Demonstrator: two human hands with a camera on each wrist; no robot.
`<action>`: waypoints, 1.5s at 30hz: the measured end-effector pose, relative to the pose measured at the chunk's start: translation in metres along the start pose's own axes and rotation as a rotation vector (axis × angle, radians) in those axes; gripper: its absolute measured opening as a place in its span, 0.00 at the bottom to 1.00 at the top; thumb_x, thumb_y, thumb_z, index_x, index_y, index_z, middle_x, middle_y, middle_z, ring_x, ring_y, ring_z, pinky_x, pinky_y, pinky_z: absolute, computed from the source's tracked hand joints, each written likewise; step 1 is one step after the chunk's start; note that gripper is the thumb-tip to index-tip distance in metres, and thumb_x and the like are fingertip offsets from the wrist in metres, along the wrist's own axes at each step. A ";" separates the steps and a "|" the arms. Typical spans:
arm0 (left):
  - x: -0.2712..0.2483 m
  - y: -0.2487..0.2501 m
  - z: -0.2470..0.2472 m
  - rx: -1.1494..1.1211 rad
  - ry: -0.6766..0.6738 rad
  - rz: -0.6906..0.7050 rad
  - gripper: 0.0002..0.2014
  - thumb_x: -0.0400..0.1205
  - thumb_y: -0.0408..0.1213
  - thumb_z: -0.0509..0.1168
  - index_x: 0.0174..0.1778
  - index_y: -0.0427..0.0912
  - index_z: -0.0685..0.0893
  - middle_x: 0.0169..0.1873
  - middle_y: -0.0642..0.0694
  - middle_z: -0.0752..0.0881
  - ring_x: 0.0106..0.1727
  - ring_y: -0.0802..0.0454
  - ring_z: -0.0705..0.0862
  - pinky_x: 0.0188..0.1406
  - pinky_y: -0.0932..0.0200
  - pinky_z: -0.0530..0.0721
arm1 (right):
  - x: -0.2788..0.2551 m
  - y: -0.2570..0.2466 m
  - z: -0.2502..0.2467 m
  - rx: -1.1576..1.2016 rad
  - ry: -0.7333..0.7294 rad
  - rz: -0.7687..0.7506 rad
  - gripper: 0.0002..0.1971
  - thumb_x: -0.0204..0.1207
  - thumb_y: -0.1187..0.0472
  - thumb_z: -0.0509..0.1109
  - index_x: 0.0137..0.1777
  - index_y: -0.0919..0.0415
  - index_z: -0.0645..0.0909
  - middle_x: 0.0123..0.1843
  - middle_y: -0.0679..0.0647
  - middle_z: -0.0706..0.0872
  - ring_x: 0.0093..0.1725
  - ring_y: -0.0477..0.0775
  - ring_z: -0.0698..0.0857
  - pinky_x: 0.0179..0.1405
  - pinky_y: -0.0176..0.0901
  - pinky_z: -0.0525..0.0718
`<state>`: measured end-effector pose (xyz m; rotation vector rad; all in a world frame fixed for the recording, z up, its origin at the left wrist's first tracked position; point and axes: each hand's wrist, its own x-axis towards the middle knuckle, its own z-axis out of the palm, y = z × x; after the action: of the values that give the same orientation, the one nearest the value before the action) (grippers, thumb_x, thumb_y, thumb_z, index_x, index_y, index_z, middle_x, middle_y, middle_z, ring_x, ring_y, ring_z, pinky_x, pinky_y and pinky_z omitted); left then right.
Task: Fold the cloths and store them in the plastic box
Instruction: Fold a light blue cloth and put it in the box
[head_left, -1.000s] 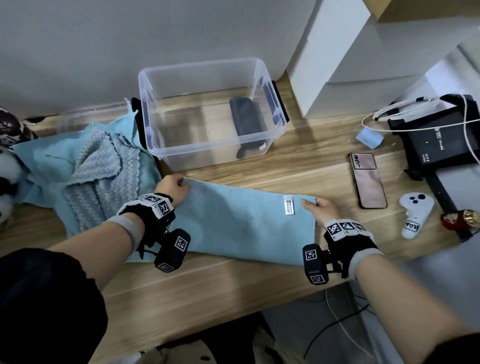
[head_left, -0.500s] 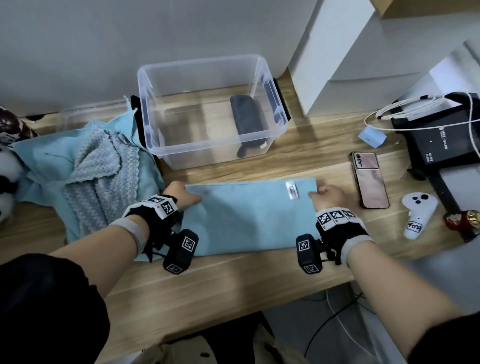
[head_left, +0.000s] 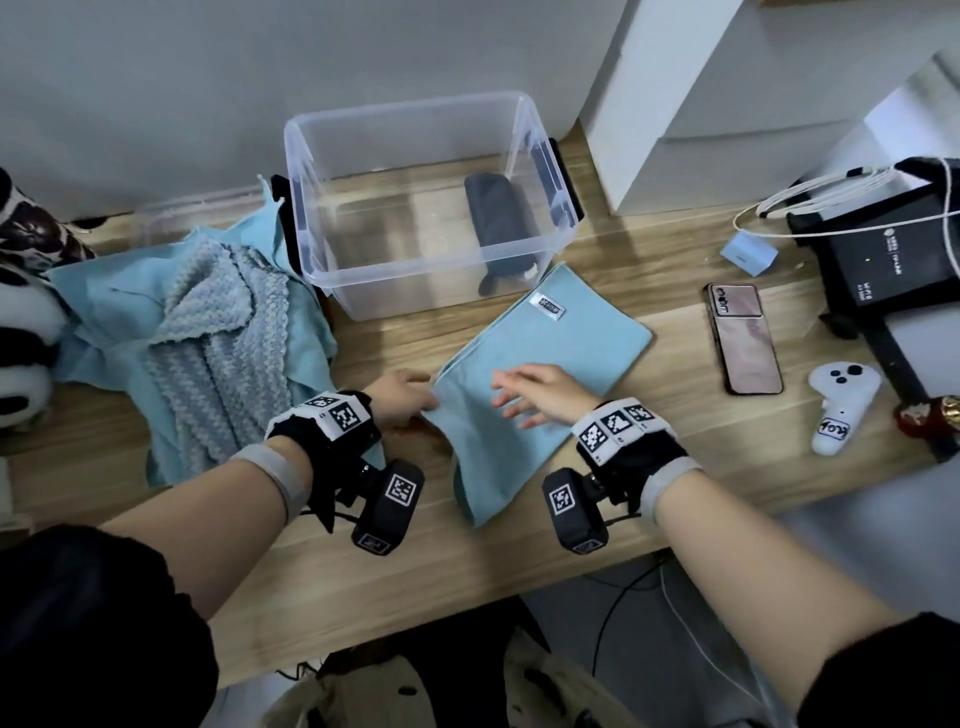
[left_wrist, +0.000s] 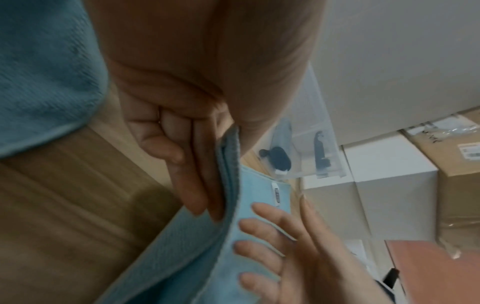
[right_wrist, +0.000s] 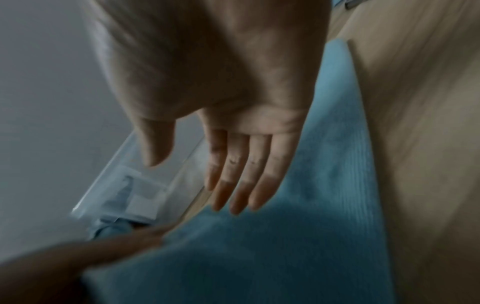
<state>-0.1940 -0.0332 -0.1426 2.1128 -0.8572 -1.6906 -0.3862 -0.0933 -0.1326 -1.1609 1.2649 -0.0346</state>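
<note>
A folded light blue cloth (head_left: 540, 364) with a white label lies at an angle on the wooden table, its far corner close to the clear plastic box (head_left: 431, 130). My left hand (head_left: 402, 397) pinches the cloth's left edge (left_wrist: 228, 164) between thumb and fingers. My right hand (head_left: 540, 392) lies flat on the cloth with straight, spread fingers (right_wrist: 244, 181). Inside the box lies a dark rolled cloth (head_left: 493, 218). A heap of more cloths, one light blue (head_left: 104, 296) and one knitted blue-grey (head_left: 223, 332), sits to the left of the box.
To the right on the table lie a phone (head_left: 743, 338), a white controller (head_left: 841, 405), a small blue block (head_left: 748, 254) and a black device with white cables (head_left: 893, 254). White boxes (head_left: 727, 104) stand behind. The table's front edge runs near my wrists.
The cloth has been swung from lying crosswise to a slanted lie, its labelled end now by the box. My right hand left the cloth's right end and now rests flat on its middle.
</note>
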 end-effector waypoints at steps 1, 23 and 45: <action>-0.003 0.006 0.002 -0.044 -0.003 0.016 0.22 0.80 0.27 0.60 0.69 0.48 0.73 0.28 0.41 0.77 0.11 0.59 0.73 0.09 0.73 0.68 | -0.006 0.001 0.006 -0.024 -0.057 0.000 0.17 0.78 0.49 0.66 0.57 0.61 0.80 0.45 0.51 0.86 0.42 0.47 0.84 0.38 0.37 0.82; -0.032 0.036 0.000 -0.269 -0.266 0.008 0.10 0.80 0.29 0.53 0.45 0.42 0.80 0.46 0.50 0.91 0.48 0.51 0.88 0.39 0.62 0.77 | -0.036 0.054 0.004 -0.456 0.308 -0.061 0.10 0.67 0.65 0.65 0.48 0.65 0.80 0.47 0.65 0.87 0.50 0.65 0.85 0.50 0.55 0.84; -0.008 0.022 0.002 0.239 0.213 0.437 0.18 0.86 0.42 0.55 0.53 0.32 0.85 0.45 0.44 0.82 0.50 0.52 0.77 0.51 0.60 0.70 | -0.038 0.069 0.009 -0.017 0.465 -0.219 0.07 0.71 0.62 0.74 0.36 0.52 0.78 0.35 0.51 0.84 0.41 0.51 0.82 0.48 0.48 0.80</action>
<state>-0.2028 -0.0451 -0.1245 2.0064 -1.3849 -1.1700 -0.4319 -0.0318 -0.1542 -1.3489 1.5355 -0.4808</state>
